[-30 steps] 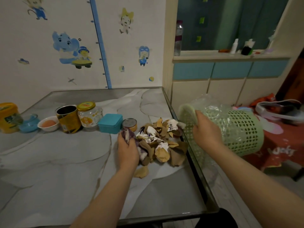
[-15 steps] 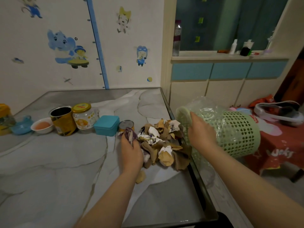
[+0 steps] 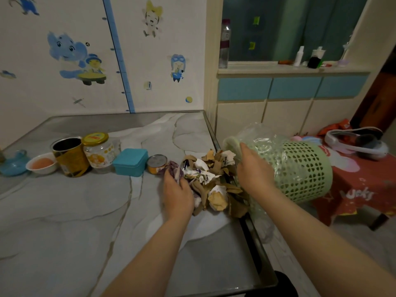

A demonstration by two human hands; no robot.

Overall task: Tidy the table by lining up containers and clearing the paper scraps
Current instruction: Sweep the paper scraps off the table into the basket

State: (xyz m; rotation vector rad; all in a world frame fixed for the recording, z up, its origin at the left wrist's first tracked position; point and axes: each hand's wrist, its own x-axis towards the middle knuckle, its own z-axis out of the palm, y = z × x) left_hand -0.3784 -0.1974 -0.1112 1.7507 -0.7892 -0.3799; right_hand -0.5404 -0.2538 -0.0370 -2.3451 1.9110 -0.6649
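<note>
- A heap of crumpled brown and white paper scraps [image 3: 211, 185] lies at the right edge of the grey marble-patterned table [image 3: 75, 211], some pieces hanging just over the rim.
- The left hand [image 3: 177, 195] is cupped against the near left side of the heap, fingers curled round a purplish crumpled scrap [image 3: 174, 171].
- The right hand [image 3: 254, 170] grips the rim of a pale green perforated plastic waste basket [image 3: 300, 172], which is tipped on its side with its mouth touching the table edge beside the scraps; the fingers are wrapped over the rim.
- A clear plastic liner [image 3: 259, 133] bulges out of the basket's mouth.
- Behind the heap, a row of containers runs leftward: a small flat tin can [image 3: 157, 162], a teal rectangular lidded box [image 3: 130, 161], a glass jar with a yellow lid [image 3: 98, 150], an open gold-and-black can [image 3: 69, 156], a white bowl of pinkish contents [image 3: 41, 163] and a light blue dish [image 3: 12, 162].
- Right of the basket stands a low table under a red printed cloth [image 3: 364, 189].
</note>
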